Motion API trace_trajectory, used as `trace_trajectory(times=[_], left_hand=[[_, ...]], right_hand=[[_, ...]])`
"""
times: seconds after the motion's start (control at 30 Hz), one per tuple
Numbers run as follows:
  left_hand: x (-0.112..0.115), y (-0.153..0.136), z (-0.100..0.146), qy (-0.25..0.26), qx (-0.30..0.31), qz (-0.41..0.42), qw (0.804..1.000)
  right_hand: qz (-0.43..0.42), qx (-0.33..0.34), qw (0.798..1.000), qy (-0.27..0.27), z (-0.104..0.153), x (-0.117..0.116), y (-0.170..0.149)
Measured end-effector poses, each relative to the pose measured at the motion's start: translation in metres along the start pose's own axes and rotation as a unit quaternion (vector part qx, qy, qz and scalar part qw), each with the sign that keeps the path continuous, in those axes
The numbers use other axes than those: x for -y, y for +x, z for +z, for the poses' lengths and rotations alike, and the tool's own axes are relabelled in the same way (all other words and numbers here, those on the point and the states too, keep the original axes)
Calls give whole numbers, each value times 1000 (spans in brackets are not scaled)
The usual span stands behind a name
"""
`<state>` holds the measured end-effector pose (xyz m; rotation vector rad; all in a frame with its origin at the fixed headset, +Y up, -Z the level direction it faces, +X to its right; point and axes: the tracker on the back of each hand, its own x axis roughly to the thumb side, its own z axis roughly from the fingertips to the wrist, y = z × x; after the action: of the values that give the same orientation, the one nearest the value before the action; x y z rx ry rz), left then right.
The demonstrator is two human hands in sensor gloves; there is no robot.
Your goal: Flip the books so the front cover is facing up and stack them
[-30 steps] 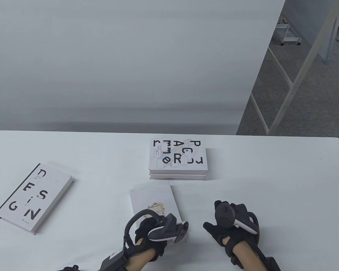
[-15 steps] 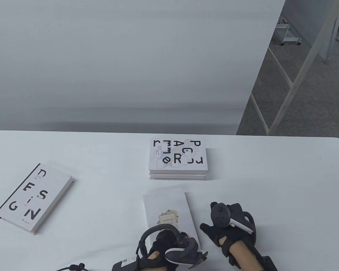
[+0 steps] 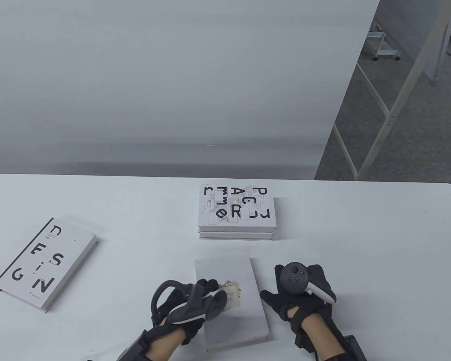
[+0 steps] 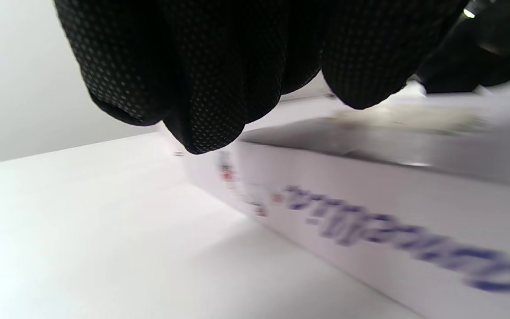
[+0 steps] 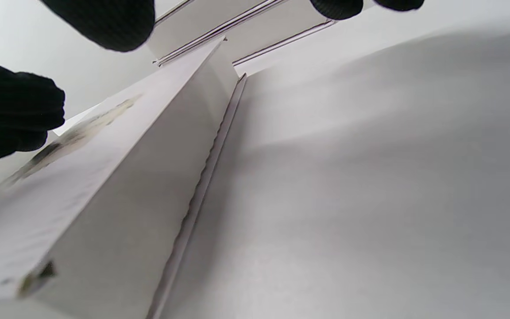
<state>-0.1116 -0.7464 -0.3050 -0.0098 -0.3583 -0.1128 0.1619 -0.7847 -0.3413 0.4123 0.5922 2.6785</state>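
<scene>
Since a moment ago the pale book has slid a little rightward and our left hand has shifted to its left edge.

We cannot tell from any view whether the left hand actually grips the book: in the table view the tracker hides its fingers, and in the left wrist view the fingertips hang blurred over the spine, whose lettering we cannot read. The right hand lies just beside the book's right edge, its fingers apart with nothing between them, touching no book that we can see. We count four books on the table: the pale one at the near edge between our hands, a stack of two just beyond it, and the DESIGN book well apart at left.
</scene>
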Motion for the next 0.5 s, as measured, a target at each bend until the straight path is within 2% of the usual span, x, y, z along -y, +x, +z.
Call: trace_trajectory(times=[0.1, 0.23, 0.33, 0.5], left_hand=[[10, -19, 0, -44, -51, 53, 996], [21, -27, -5, -87, -82, 106, 987], [26, -28, -8, -123, -80, 161, 976], [37, -27, -10, -152, -66, 215, 962]], right_hand=[[3, 8, 1000, 21, -8, -5, 8], [-23, 29, 998, 49, -21, -9, 20], [-64, 47, 995, 62, -24, -13, 28], [-60, 44, 995, 64, -22, -14, 25]])
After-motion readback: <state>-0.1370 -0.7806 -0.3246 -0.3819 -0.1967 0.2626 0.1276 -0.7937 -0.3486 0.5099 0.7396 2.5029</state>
